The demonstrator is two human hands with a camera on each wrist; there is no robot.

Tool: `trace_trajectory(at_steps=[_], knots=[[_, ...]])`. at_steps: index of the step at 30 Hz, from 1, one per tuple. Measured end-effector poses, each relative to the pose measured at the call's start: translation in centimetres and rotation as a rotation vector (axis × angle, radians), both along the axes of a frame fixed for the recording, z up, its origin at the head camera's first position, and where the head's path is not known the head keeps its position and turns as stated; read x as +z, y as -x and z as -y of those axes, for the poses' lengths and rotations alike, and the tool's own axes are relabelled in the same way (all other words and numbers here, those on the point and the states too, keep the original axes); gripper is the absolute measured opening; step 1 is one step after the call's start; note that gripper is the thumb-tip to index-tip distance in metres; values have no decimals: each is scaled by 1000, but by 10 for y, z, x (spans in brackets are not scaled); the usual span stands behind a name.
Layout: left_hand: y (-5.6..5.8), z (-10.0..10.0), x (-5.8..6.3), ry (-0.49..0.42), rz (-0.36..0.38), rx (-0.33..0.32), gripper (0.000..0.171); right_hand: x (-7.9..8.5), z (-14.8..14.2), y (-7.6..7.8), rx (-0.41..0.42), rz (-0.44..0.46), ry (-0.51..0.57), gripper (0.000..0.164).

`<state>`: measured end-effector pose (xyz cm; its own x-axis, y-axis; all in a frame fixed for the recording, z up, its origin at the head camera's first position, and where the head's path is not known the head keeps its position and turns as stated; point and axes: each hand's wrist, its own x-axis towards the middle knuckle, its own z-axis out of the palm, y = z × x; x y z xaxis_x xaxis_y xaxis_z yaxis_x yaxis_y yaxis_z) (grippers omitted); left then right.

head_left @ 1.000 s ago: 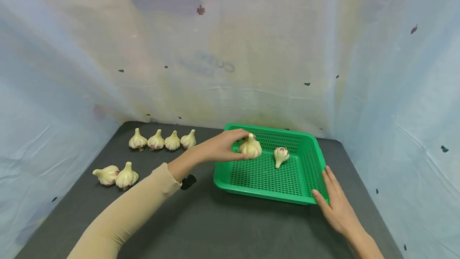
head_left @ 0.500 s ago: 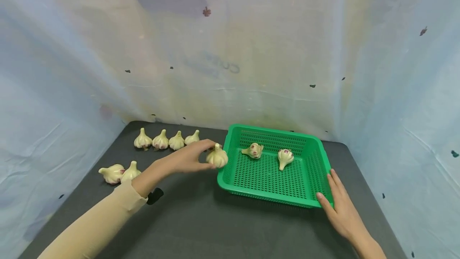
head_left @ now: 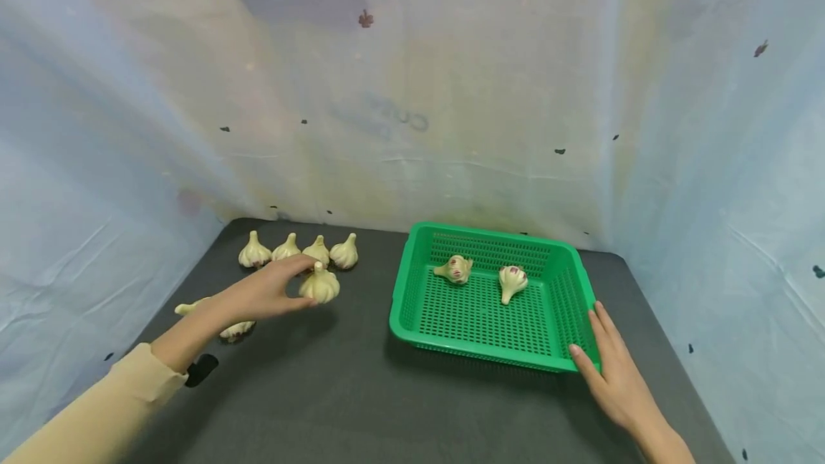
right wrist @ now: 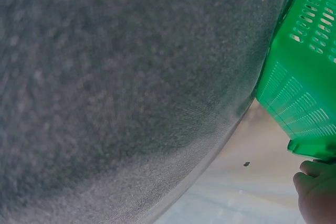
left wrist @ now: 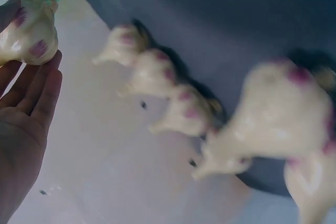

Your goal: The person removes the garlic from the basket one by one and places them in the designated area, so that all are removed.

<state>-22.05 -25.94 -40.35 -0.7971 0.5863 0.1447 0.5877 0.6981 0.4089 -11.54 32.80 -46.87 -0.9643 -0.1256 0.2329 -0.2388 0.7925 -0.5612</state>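
My left hand [head_left: 267, 291] holds a garlic bulb [head_left: 319, 283] between thumb and fingers above the table, left of the green basket [head_left: 473, 355]. In the left wrist view that garlic bulb [left wrist: 30, 32] shows purple patches, with fingers behind it. My right hand [head_left: 612, 378] rests at the basket's front right corner, its fingers straight along the outer side and its thumb at the rim. Two more bulbs lie in the basket: one garlic bulb [head_left: 456, 270] on its side, another garlic bulb [head_left: 512, 281] with its stem toward the front.
A row of several garlic bulbs [head_left: 344, 252] stands at the back left of the dark table [head_left: 387, 407]. Nearer, two bulbs are partly hidden by my left forearm, one garlic bulb [head_left: 237, 329] showing beneath it. Plastic sheeting [head_left: 483, 92] encloses the back and sides.
A garlic bulb carried by my left hand has moved left, from over the basket toward the back row. A second bulb in the basket has come into view. My right hand stays at the basket.
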Motion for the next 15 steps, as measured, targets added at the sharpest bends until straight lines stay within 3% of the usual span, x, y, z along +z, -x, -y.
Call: trace_trajectory(at_steps=[7,10,15], knots=[[-6,32,-7,139,88,59,51,1,0,0,3,1,2,74],[-8,40,-10,176,113,53,61,2,0,0,1,5,4,74],[-9,48,-15,200,140,41,58,2,1,0,0,8,1,74]])
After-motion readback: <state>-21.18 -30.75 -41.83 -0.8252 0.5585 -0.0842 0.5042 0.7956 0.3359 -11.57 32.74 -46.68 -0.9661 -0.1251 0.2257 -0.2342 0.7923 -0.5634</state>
